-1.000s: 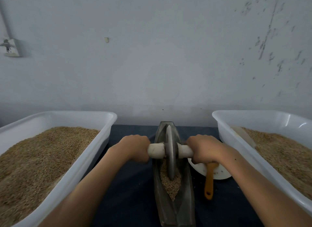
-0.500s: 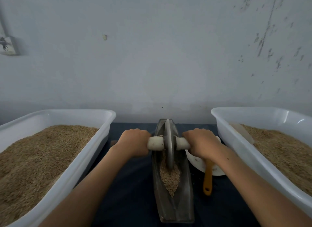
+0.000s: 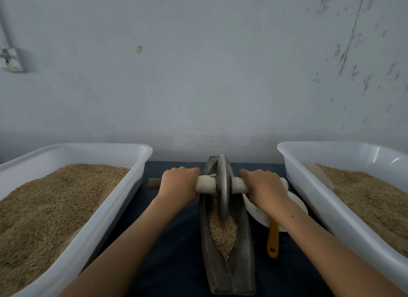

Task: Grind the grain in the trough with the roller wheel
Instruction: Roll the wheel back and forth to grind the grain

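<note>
The left hand (image 3: 179, 186) and the right hand (image 3: 263, 186) each have fingers curled around one end of the wooden axle (image 3: 205, 183), at equal distance from the roller wheel (image 3: 222, 186) between them. The wheel stands upright on its edge in the far part of the trough (image 3: 242, 252). The trough's long axis runs from the person toward the wall, the axle lies across it. Most of the grain (image 3: 223, 232) lies nearer the person, so the next stroke probably pulls back.
</note>
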Demonstrator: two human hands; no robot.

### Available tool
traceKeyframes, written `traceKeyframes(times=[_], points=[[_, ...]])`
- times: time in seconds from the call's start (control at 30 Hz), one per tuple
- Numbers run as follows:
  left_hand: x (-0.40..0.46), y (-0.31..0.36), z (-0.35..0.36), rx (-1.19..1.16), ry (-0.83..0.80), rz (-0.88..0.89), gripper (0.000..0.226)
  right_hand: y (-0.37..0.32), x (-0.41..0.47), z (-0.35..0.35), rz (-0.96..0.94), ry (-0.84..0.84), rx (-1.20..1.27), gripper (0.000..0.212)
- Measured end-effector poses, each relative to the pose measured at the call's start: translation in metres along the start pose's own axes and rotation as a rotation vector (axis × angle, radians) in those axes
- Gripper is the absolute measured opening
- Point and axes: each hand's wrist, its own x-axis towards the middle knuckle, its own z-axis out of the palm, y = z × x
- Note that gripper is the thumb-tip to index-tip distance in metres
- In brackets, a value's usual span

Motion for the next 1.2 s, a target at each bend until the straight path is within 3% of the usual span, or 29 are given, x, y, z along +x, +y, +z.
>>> traceKeyframes(times=[0.13, 0.33, 0.43, 0.67, 0.73, 0.83, 1.03, 1.1, 1.2], points=[[0.0, -0.005, -0.001, -0.022, -0.119, 0.03, 0.026, -0.002, -0.003, -0.007, -0.022, -0.043, -0.04, 0.018], [0.0, -0.011, -0.012, -0.134, -0.473, 0.053, 0.038, -0.001, 0.001, -0.032, -0.1, -0.431, -0.031, 0.025], [0.0, -0.008, -0.012, -0.082, -0.414, 0.06, 0.037, 0.0, 0.001, -0.032, -0.073, -0.471, 0.006, 0.028], [-0.003, -0.002, 0.003, 0.013, 0.037, 0.034, 0.021, -0.003, 0.001, -0.015, -0.018, -0.122, -0.036, 0.023], [-0.004, -0.002, 0.005, 0.009, 0.086, 0.038, 0.018, -0.002, 0.0, -0.013, -0.036, -0.059, -0.04, 0.02], [0.0, -0.005, 0.0, 0.023, -0.011, 0.071, 0.021, -0.001, 0.0, -0.017, -0.039, -0.129, -0.035, 0.02], [0.001, -0.012, -0.012, -0.149, -0.437, 0.093, 0.033, 0.004, 0.004, -0.033, -0.109, -0.454, -0.021, 0.03], [0.002, -0.013, -0.011, -0.162, -0.44, 0.088, 0.032, 0.003, 0.004, -0.033, -0.115, -0.468, -0.024, 0.027], [0.002, -0.011, -0.005, -0.047, -0.243, 0.102, 0.029, 0.002, 0.005, -0.029, -0.078, -0.391, -0.01, 0.026]])
